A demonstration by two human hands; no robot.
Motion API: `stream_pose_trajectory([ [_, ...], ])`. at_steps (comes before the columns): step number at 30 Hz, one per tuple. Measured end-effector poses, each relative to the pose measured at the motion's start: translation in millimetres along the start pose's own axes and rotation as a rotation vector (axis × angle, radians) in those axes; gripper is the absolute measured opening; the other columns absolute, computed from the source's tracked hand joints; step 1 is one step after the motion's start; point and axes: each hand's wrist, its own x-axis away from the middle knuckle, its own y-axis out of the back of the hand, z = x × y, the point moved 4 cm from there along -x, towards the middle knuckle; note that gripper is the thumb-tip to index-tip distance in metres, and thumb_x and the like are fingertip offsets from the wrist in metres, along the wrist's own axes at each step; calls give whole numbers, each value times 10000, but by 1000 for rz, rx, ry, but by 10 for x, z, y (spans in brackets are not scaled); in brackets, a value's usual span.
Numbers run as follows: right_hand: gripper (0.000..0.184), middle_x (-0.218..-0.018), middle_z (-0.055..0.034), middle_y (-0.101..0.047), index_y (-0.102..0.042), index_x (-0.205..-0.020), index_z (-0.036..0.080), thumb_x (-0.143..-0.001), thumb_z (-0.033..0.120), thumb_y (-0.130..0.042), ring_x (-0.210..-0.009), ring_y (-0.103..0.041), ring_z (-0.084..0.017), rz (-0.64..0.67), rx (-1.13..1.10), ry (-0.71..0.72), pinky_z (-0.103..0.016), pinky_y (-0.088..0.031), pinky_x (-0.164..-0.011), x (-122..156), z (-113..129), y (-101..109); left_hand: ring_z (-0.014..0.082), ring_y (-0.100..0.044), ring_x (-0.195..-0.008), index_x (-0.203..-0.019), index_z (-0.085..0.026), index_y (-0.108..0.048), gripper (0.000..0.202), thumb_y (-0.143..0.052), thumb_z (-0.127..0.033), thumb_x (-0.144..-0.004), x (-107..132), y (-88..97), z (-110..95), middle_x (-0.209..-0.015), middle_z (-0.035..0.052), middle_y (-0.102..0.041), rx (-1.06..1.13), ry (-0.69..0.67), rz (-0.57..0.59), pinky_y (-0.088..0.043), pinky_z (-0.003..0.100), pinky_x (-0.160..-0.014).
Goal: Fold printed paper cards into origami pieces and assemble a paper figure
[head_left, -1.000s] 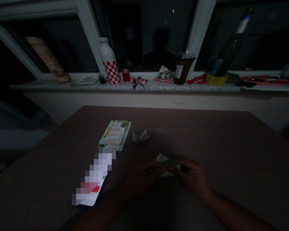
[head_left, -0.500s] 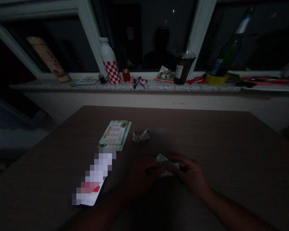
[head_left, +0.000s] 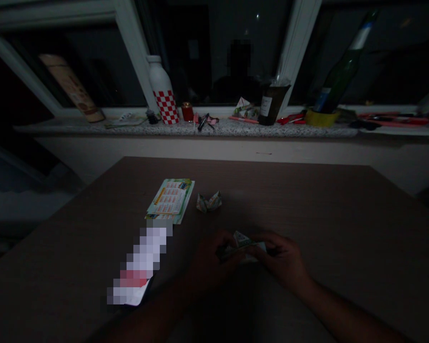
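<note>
A small piece of folded printed paper [head_left: 243,242] is held between my two hands, low over the table. My left hand [head_left: 214,257] grips its left side, thumb in front and fingers curled behind. On the right side my right hand [head_left: 284,257] pinches the paper between thumb and fingers. One pointed flap stands up between the hands; much of the rest is hidden by fingers and shadow. Beyond my left hand sits a finished-looking folded paper shape [head_left: 209,202] with two raised points.
Left of the folded shape lies a stack of printed calendar sheets [head_left: 171,197]. Nearer me is a lit phone [head_left: 137,296], partly blurred out. Along the windowsill [head_left: 236,126] stand a checkered white bottle [head_left: 165,95], a dark cup [head_left: 270,105] and a green bottle [head_left: 343,71].
My left hand's fingers have lifted and shifted slightly on the paper, showing more of its left part. The upright flap sits slightly lower. My right hand stays nearly still.
</note>
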Motion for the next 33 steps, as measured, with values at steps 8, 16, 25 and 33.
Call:
stream_pose_trajectory([
  [8, 50, -595, 2, -716, -734, -749, 209, -710, 241, -737, -478, -640, -130, 6, 38, 65, -187, -499, -433, -10, 83, 1, 141, -540, -717, -795, -182, -560, 149, -665, -280, -754, -11, -16, 5, -773, -14, -601, 19, 26, 25, -403, 236, -630],
  [16, 34, -527, 8, -683, -738, -708, 195, -700, 228, -736, -428, -599, -114, -91, 133, 111, -176, -462, -399, 10, 95, 33, 123, -500, -672, -728, -176, -545, 160, -620, -298, -800, -21, -17, -25, -707, -30, -556, 9, 12, 37, -370, 220, -612],
  [25, 21, -644, -10, -740, -735, -721, 210, -700, 209, -734, -533, -678, -147, -134, 78, 53, -199, -535, -495, 0, 35, 73, 136, -549, -674, -835, -180, -581, 44, -575, -217, -810, -34, -32, 16, -719, -21, -591, 108, 56, 45, -398, 222, -599],
  [33, 58, -644, -13, -739, -732, -745, 213, -727, 268, -725, -516, -671, -150, -162, 70, 3, -212, -532, -474, 32, -40, 73, 176, -623, -844, -955, -200, -587, 152, -515, -150, -831, -17, -30, 30, -917, 21, -660, 207, -5, 82, -472, 272, -746],
])
